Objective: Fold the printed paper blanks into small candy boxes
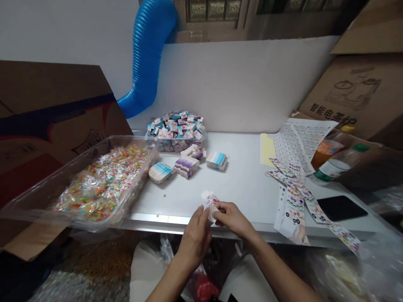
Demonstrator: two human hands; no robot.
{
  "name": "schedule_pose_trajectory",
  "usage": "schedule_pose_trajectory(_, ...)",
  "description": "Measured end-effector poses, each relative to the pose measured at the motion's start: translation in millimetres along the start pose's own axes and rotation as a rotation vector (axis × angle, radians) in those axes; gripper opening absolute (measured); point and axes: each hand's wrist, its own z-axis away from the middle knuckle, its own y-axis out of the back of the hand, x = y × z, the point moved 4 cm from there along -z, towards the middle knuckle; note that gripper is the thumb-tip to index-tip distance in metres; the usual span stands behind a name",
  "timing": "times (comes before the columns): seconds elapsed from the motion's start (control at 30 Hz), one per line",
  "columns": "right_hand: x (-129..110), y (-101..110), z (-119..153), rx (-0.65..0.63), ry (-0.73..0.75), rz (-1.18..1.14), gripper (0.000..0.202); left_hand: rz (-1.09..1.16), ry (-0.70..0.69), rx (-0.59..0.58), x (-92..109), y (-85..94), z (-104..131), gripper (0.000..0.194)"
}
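Near the table's front edge, both hands work on a small white printed paper piece [211, 199], which looks like a small folding carton with its flaps up. My left hand [195, 235] pinches its lower left side. From the right, my right hand [231, 217] grips it between thumb and fingertips. Beyond the hands lie several stacks of similar flat printed pieces, among them a purple stack [186, 165], a blue one [217, 160] and another blue one [160, 172]. A clear tub [179, 145] behind them is heaped with small folded cartons in blue, purple and white.
On the left stands a large clear tray [138, 184] of colourful beads in small clear bags. Sticker strips [294, 209], printed sheets [296, 138], a black phone [342, 208] and a green-capped bottle [335, 165] lie right. A blue hose [147, 58] hangs behind; cardboard boxes flank the table.
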Motion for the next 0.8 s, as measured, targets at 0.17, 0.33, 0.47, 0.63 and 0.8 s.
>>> schedule_pose_trajectory(0.17,-9,-4,12,-0.015,0.070,-0.080,0.021,0.288,0.201,0.075,-2,13.4,-7,0.040)
schedule_pose_trajectory(0.33,-5,-20,22,0.011,0.066,-0.428,0.026,0.365,0.253,0.165,0,17.3,-11,0.031)
schedule_pose_trajectory(0.47,3,-28,24,0.122,-0.014,-0.422,0.025,0.353,0.087,0.151,3,12.0,-7,0.038)
schedule_pose_trajectory(0.63,-13,-25,34,0.290,0.260,0.106,0.034,0.437,0.215,0.050,0,5.3,-5,0.046)
schedule_pose_trajectory(0.8,-13,-20,34,0.277,0.186,0.179,0.037,0.602,0.384,-0.029,-1,8.9,-5,0.053)
